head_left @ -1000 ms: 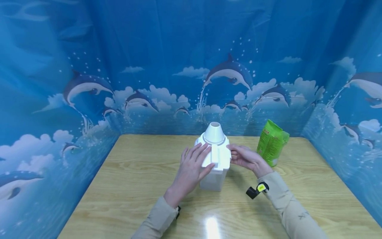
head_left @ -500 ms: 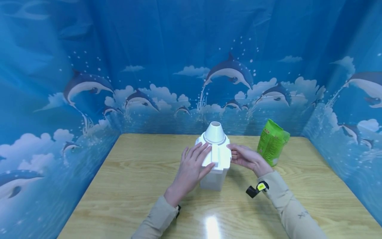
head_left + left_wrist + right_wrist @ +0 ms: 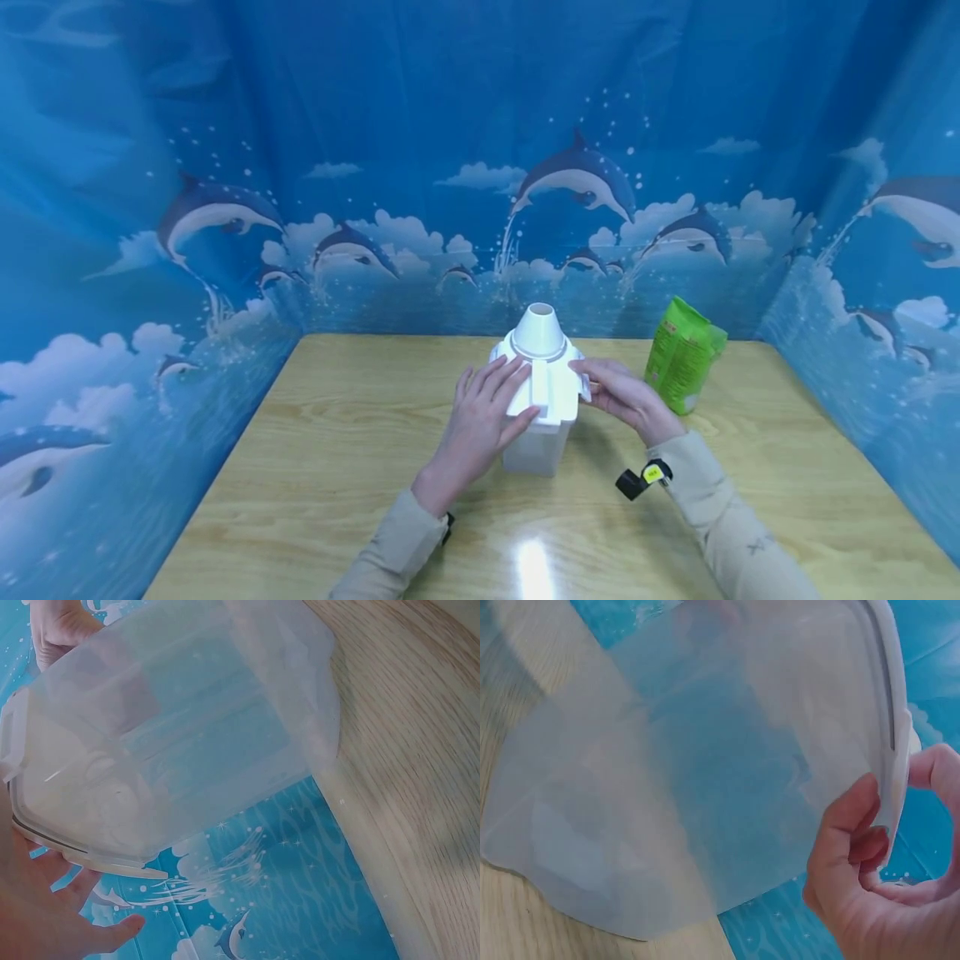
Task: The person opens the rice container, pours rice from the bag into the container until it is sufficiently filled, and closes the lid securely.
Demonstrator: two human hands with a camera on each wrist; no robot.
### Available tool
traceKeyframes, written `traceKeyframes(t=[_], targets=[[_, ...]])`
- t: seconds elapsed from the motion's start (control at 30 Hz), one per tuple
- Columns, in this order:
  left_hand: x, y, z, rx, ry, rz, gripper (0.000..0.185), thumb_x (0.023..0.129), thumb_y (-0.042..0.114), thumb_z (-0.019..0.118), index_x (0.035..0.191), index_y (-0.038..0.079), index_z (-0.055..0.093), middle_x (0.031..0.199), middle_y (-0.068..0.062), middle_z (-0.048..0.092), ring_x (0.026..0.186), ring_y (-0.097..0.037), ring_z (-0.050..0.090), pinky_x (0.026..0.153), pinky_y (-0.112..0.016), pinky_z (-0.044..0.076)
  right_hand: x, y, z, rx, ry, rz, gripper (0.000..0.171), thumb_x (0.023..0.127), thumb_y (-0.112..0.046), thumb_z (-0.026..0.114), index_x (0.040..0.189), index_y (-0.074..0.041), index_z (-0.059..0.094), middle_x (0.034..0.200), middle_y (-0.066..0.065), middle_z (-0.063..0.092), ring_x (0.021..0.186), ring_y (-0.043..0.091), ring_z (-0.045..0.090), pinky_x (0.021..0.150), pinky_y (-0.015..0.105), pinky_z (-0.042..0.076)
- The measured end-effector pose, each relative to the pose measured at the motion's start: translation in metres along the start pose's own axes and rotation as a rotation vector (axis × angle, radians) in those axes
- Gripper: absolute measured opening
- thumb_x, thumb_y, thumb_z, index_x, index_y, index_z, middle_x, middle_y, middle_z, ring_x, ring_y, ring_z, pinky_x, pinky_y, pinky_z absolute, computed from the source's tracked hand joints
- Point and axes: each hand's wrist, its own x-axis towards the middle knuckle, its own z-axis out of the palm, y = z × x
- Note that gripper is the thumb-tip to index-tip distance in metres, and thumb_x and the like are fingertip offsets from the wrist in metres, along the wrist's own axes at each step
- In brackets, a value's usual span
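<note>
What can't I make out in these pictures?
Head view: green bag, its print too small to read.
Head view: right sleeve, cut off by bottom edge.
Left wrist view: left grip, cut off by left edge.
Right wrist view: translucent container, cut off by top edge.

A green bag stands on a wooden table near a dolphin-print curtain.

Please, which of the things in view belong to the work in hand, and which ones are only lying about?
Belonging to the job, it seems:
translucent container
white lid, under the left grip
side clip, pinched by the right grip
white cone on top

Apparently just there:
green bag, touched by neither grip
wooden table, dolphin curtain
</note>
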Motion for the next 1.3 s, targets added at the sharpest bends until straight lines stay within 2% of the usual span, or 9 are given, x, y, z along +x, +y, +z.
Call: traceKeyframes(t=[0.1, 0.23, 0.43, 0.53, 0.67, 0.83, 1.03, 1.17, 1.3], targets=[[0.000, 0.000, 0.000, -0.006, -0.006, 0.002, 0.060, 0.105, 0.055, 0.040, 0.151, 0.016, 0.048, 0.156, -0.004, 0.046, 0.145, -0.027, 0.038, 0.115, -0.065, 0.029, -0.001, 0.001, 0.001, -0.047, 0.015, -0.016, 0.031, 0.105, -0.016, 0.050, 0.123, 0.008, 0.056, 0.108, 0.005, 0.059, 0.089, 0.011, 0.065, 0.084, 0.023, 0.057], [0.000, 0.000, 0.000, -0.018, -0.012, -0.005, 0.064, 0.105, 0.059, 0.032, 0.152, 0.016, 0.047, 0.157, -0.004, 0.045, 0.146, -0.027, 0.038, 0.116, -0.065, 0.028, -0.001, 0.002, 0.001, -0.143, 0.055, -0.027, 0.057, 0.105, -0.024, 0.053, 0.144, 0.013, 0.037, 0.114, 0.005, 0.058, 0.095, 0.011, 0.062, 0.085, 0.023, 0.056], [-0.001, -0.001, 0.001, -0.012, -0.004, -0.007, 0.072, 0.104, 0.063, 0.021, 0.151, 0.017, 0.047, 0.156, -0.004, 0.046, 0.146, -0.026, 0.038, 0.116, -0.065, 0.028, -0.001, 0.004, 0.001, -0.355, 0.141, -0.066, 0.079, 0.102, -0.041, 0.059, 0.157, 0.003, 0.022, 0.141, 0.024, 0.048, 0.111, 0.022, 0.059, 0.095, 0.033, 0.054], [-0.001, -0.002, 0.001, -0.009, -0.002, -0.006, 0.071, 0.104, 0.063, 0.021, 0.151, 0.016, 0.047, 0.156, -0.004, 0.046, 0.146, -0.026, 0.038, 0.116, -0.065, 0.028, -0.003, 0.005, 0.001, -0.440, 0.166, -0.147, 0.077, 0.102, -0.042, 0.060, 0.157, -0.001, 0.026, 0.148, 0.027, 0.043, 0.124, 0.034, 0.056, 0.102, 0.044, 0.051], [-0.001, -0.001, 0.001, -0.009, -0.009, -0.010, 0.066, 0.105, 0.060, 0.028, 0.152, 0.017, 0.047, 0.157, -0.004, 0.045, 0.146, -0.026, 0.037, 0.116, -0.065, 0.028, -0.007, 0.007, 0.004, -0.544, 0.231, -0.306, 0.067, 0.101, -0.039, 0.063, 0.152, -0.004, 0.038, 0.151, 0.022, 0.044, 0.134, 0.041, 0.048, 0.109, 0.056, 0.044], [-0.001, -0.001, 0.001, 0.001, -0.015, -0.007, 0.063, 0.106, 0.057, 0.035, 0.152, 0.017, 0.046, 0.157, -0.004, 0.044, 0.146, -0.026, 0.037, 0.116, -0.065, 0.028, -0.012, 0.013, 0.009, -0.670, 0.318, -0.507, 0.052, 0.099, -0.035, 0.067, 0.142, -0.010, 0.053, 0.147, 0.014, 0.052, 0.133, 0.040, 0.049, 0.107, 0.060, 0.044], [-0.001, 0.000, 0.002, 0.025, -0.028, -0.019, 0.062, 0.105, 0.058, 0.036, 0.151, 0.017, 0.046, 0.158, -0.002, 0.044, 0.146, -0.024, 0.038, 0.116, -0.065, 0.028, -0.016, 0.019, 0.013, -0.857, 0.369, -0.716, 0.038, 0.098, -0.027, 0.069, 0.133, -0.013, 0.064, 0.141, 0.009, 0.059, 0.130, 0.033, 0.053, 0.102, 0.060, 0.047], [-0.001, 0.001, 0.001, 0.028, -0.034, -0.035, 0.062, 0.105, 0.058, 0.039, 0.148, 0.015, 0.048, 0.158, -0.001, 0.043, 0.146, -0.023, 0.038, 0.116, -0.065, 0.029, -0.017, 0.021, 0.014, -0.927, 0.393, -0.787, 0.031, 0.097, -0.022, 0.070, 0.125, -0.010, 0.069, 0.138, 0.010, 0.062, 0.130, 0.033, 0.055, 0.107, 0.062, 0.041], [0.000, 0.002, 0.000, 0.020, -0.038, -0.045, 0.061, 0.104, 0.057, 0.041, 0.145, 0.013, 0.050, 0.158, -0.002, 0.043, 0.147, -0.023, 0.037, 0.116, -0.065, 0.028, -0.017, 0.022, 0.015, -0.957, 0.408, -0.790, 0.027, 0.097, -0.023, 0.069, 0.122, -0.011, 0.071, 0.138, 0.010, 0.063, 0.130, 0.034, 0.055, 0.109, 0.063, 0.039]])
